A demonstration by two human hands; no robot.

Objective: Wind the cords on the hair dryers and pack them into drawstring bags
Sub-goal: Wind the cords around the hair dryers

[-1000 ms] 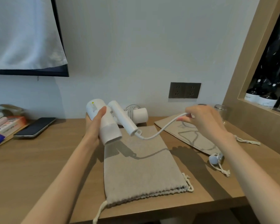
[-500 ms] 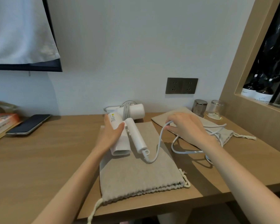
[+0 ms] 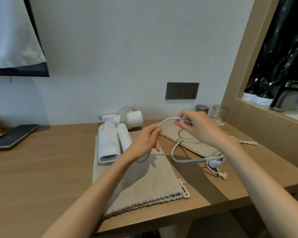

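A white hair dryer (image 3: 108,143) lies folded on the upper left of a beige drawstring bag (image 3: 141,184) in the middle of the desk. Its white cord (image 3: 182,159) runs right in loose loops to a round plug (image 3: 213,163). My left hand (image 3: 144,141) and my right hand (image 3: 198,127) each pinch the cord, with a short arc of it held up between them. A second white hair dryer (image 3: 127,117), its cord wound around it, lies by the wall. A second beige bag (image 3: 194,145) lies under the loose cord at the right.
A phone (image 3: 14,136) lies at the desk's left. Two upturned glasses (image 3: 217,114) stand at the back right beside a wooden niche with dark bottles (image 3: 258,97). A double wall socket (image 3: 181,91) sits above the desk. The desk's front edge (image 3: 162,219) is close below the bag.
My left hand has let go of the hair dryer, which now lies on the bag, and has taken hold of the cord. My right hand has lifted the cord up.
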